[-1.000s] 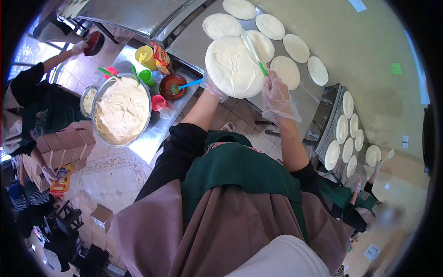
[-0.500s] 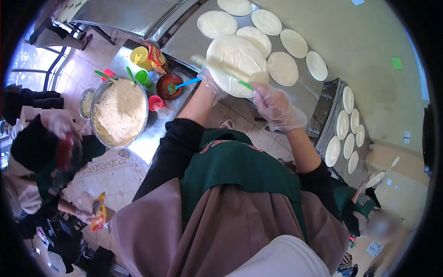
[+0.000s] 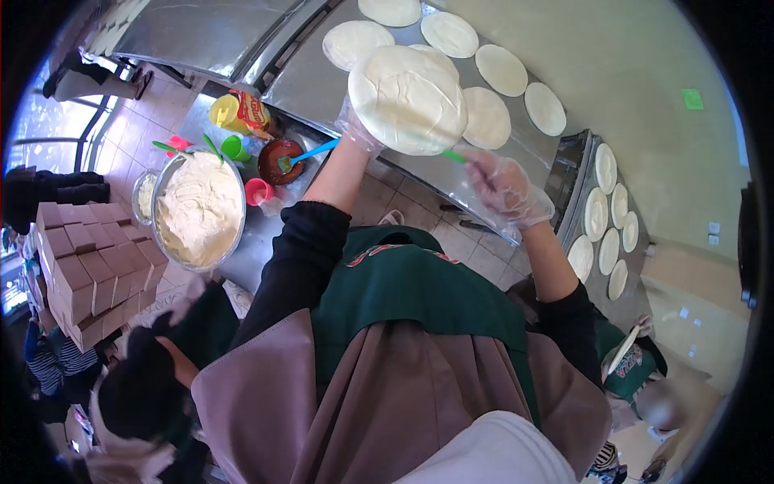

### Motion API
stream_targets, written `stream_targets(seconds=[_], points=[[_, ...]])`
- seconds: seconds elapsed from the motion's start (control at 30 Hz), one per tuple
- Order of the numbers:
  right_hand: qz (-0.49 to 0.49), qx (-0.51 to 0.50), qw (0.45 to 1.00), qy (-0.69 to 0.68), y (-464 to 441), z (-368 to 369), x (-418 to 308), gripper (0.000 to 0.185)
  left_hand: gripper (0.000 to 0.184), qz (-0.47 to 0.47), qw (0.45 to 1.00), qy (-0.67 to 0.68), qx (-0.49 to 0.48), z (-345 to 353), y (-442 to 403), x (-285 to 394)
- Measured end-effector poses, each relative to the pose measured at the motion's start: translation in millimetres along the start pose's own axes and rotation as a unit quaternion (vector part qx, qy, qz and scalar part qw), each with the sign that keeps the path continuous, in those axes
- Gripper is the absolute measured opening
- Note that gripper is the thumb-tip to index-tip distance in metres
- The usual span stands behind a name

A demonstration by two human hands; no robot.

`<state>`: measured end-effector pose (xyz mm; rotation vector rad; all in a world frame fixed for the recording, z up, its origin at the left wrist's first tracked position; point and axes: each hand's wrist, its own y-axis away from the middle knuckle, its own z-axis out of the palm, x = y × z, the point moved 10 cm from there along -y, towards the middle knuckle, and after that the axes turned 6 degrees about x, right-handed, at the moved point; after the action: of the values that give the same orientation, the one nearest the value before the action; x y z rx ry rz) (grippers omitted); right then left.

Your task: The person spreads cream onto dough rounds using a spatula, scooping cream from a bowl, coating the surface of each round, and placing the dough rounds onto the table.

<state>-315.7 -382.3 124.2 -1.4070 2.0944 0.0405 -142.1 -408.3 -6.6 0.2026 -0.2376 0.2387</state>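
A plastic-gloved left hand, my left hand point(image 3: 355, 127), supports a round flat dough base point(image 3: 407, 101) from its edge and underside; most of its fingers are hidden beneath. Cream-coloured spread with streaks covers the base's top. My right hand point(image 3: 509, 189), also gloved, is closed round the green handle of a spatula point(image 3: 454, 156). Its pale blade is blurred and lies along the base's near side. Beyond, more round bases point(image 3: 486, 118) rest on a metal table point(image 3: 532, 165).
At left, a large bowl of creamy spread point(image 3: 197, 210) stands near a pan of red sauce point(image 3: 278, 161), a red cup point(image 3: 258, 192) and a yellow jug point(image 3: 230, 113). Stacked brown boxes point(image 3: 97, 274) and a co-worker point(image 3: 149, 387) are lower left. Another co-worker point(image 3: 633, 367) stands at right.
The spatula has swept from the far left of the base to its near right side. My right hand has moved right and down; the base has shifted slightly up and left.
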Motion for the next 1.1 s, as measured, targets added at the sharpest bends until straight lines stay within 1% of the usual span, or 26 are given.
stream_targets(seconds=[0.03, 0.1, 0.13, 0.2, 0.23, 0.3, 0.33, 0.4, 0.43, 0.5, 0.53, 0.57, 0.63, 0.7, 0.73, 0.77, 0.8, 0.83, 0.87, 0.9, 0.93, 0.97, 1.0, 1.03, 1.07, 1.1], points=[[0.001, 0.002, 1.000, 0.001, -2, -5, 4, 0.024, 0.046, -0.002, 1.000, -0.001, -0.001, 2, -5, -3], [0.161, 0.076, 0.983, 0.040, -2, -33, 45, 0.017, 0.047, -0.043, 0.998, 0.032, -0.021, 6, -16, -19], [0.164, 0.079, 0.982, 0.041, -3, -31, 57, 0.017, 0.047, -0.047, 0.998, 0.031, -0.023, 7, -23, -26], [0.186, 0.120, 0.967, 0.129, 3, -36, 87, 0.015, 0.048, -0.065, 0.994, 0.059, -0.060, 18, -35, -43], [0.190, 0.121, 0.965, 0.131, 5, -37, 89, 0.015, 0.048, -0.070, 0.994, 0.058, -0.060, 24, -38, -52], [0.215, 0.057, 0.971, 0.091, 8, -22, 90, 0.013, 0.051, -0.030, 0.999, -0.013, 0.003, 22, -49, -64], [0.218, 0.057, 0.970, 0.092, 13, -19, 89, 0.013, 0.051, -0.034, 0.999, -0.013, 0.003, 19, -56, -72], [0.091, 0.110, 0.988, 0.064, 16, -20, 63, 0.013, 0.054, -0.125, 0.974, 0.151, -0.115, 34, -64, -95], [0.095, 0.112, 0.987, 0.065, 20, -23, 64, 0.013, 0.054, -0.129, 0.973, 0.150, -0.115, 39, -67, -99], [0.029, 0.111, 0.993, 0.016, 26, -28, 53, 0.014, 0.049, -0.057, 0.993, 0.074, -0.067, 35, -74, -98], [0.035, 0.112, 0.993, 0.016, 29, -33, 56, 0.014, 0.050, -0.086, 0.990, 0.086, -0.072, 36, -79, -106], [0.048, 0.117, 0.992, 0.013, 30, -40, 61, 0.014, 0.050, -0.090, 0.990, 0.086, -0.071, 34, -82, -113], [0.060, 0.123, 0.991, 0.010, 28, -56, 72, 0.014, 0.050, -0.019, 0.999, 0.028, -0.023, 25, -90, -108], [0.202, 0.120, 0.968, 0.087, 34, -80, 122, 0.013, 0.047, -0.029, 0.999, 0.012, -0.044, 32, -94, -111], [0.204, 0.123, 0.967, 0.087, 35, -85, 136, 0.013, 0.046, -0.038, 0.997, -0.003, -0.066, 39, -96, -113], [0.204, 0.156, 0.961, 0.102, 38, -93, 149, 0.013, 0.046, -0.041, 0.997, -0.004, -0.068, 42, -99, -116], [0.202, 0.190, 0.954, 0.117, 41, -99, 156, 0.012, 0.047, -0.038, 0.997, -0.009, -0.059, 43, -103, -117], [0.205, 0.192, 0.952, 0.118, 43, -95, 159, 0.012, 0.048, -0.035, 0.998, -0.014, -0.051, 46, -106, -117], [0.212, 0.160, 0.958, 0.109, 44, -84, 162, 0.013, 0.048, -0.038, 0.998, -0.015, -0.052, 51, -111, -120], [0.220, 0.127, 0.962, 0.099, 45, -75, 163, 0.013, 0.050, -0.026, 0.999, -0.035, -0.031, 52, -117, -120], [0.225, 0.128, 0.961, 0.100, 44, -73, 158, 0.013, 0.052, -0.014, 0.998, -0.055, -0.008, 50, -120, -120], [0.190, 0.128, 0.971, 0.061, 38, -68, 141, 0.014, 0.052, -0.020, 0.998, -0.056, -0.008, 46, -123, -121], [0.154, 0.131, 0.979, 0.025, 32, -65, 126, 0.016, 0.051, -0.040, 0.999, -0.004, -0.035, 49, -128, -121], [0.157, 0.135, 0.978, 0.030, 32, -66, 121, 0.016, 0.050, -0.061, 0.995, 0.049, -0.064, 55, -133, -122], [0.140, 0.128, 0.981, 0.034, 31, -64, 112, 0.016, 0.052, -0.048, 0.997, 0.006, -0.052, 53, -141, -120], [0.121, 0.119, 0.985, 0.035, 29, -62, 104, 0.017, 0.052, -0.052, 0.997, 0.008, -0.055, 53, -146, -120]])
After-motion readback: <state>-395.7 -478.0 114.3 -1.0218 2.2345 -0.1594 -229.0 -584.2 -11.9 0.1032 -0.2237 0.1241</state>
